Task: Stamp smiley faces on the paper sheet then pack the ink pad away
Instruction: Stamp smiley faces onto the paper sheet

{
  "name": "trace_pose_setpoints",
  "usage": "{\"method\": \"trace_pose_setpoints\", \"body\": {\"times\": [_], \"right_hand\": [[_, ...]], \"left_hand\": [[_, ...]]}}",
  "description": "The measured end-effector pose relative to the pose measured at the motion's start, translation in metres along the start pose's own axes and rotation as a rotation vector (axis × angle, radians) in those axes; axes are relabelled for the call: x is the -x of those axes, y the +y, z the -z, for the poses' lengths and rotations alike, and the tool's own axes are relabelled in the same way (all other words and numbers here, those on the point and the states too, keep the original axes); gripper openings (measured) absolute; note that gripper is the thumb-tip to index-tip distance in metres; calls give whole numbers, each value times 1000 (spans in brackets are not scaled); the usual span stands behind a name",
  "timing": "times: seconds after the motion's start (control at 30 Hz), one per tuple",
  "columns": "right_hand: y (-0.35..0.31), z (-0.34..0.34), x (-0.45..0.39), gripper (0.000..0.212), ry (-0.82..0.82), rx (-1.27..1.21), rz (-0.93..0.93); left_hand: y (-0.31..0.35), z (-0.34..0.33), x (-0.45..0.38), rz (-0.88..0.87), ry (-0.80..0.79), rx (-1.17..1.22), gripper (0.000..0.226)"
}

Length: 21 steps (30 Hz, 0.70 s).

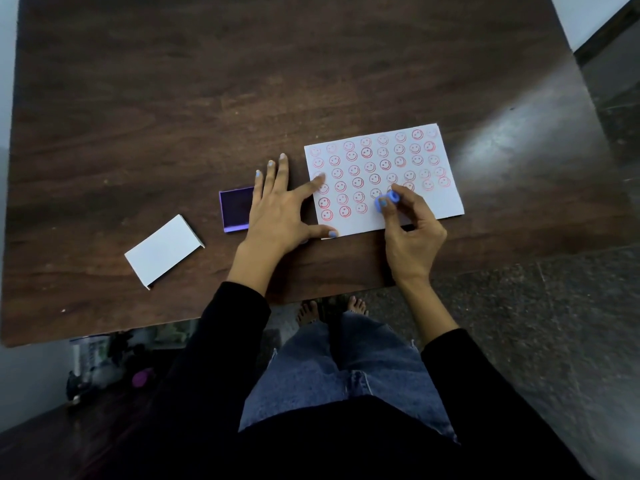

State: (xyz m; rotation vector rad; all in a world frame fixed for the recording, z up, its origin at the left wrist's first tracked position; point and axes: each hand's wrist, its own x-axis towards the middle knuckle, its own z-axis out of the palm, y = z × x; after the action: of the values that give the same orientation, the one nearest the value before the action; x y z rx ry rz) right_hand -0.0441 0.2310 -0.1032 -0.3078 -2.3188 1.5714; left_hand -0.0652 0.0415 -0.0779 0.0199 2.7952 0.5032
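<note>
A white paper sheet [436, 199] lies near the table's front edge, covered with several rows of red smiley faces. My right hand [412, 233] pinches a small blue stamp [393, 196] and holds it down on the sheet's lower middle. My left hand [280, 209] lies flat with fingers spread, index and thumb pressing the sheet's left edge. Just left of that hand sits the open purple ink pad [235, 209], partly covered by the hand. Its white lid [162, 251] lies further left on the table.
The dark wooden table [242, 81] stretches far beyond the sheet. Its front edge runs just below my wrists. My jeans and bare feet show beneath, over a speckled floor. Some clutter sits under the table's left corner.
</note>
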Motion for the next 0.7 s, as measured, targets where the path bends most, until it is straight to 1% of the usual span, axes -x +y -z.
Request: {"method": "trace_pose_setpoints", "body": {"times": [0.33, 0.7], "right_hand": [[0, -1, 0, 23, -54, 132, 152], [-3, -3, -2, 21, -69, 225, 248]], "left_hand": [[-1, -1, -1, -3, 0, -31, 96], [2, 0, -3, 7, -9, -65, 95]]}}
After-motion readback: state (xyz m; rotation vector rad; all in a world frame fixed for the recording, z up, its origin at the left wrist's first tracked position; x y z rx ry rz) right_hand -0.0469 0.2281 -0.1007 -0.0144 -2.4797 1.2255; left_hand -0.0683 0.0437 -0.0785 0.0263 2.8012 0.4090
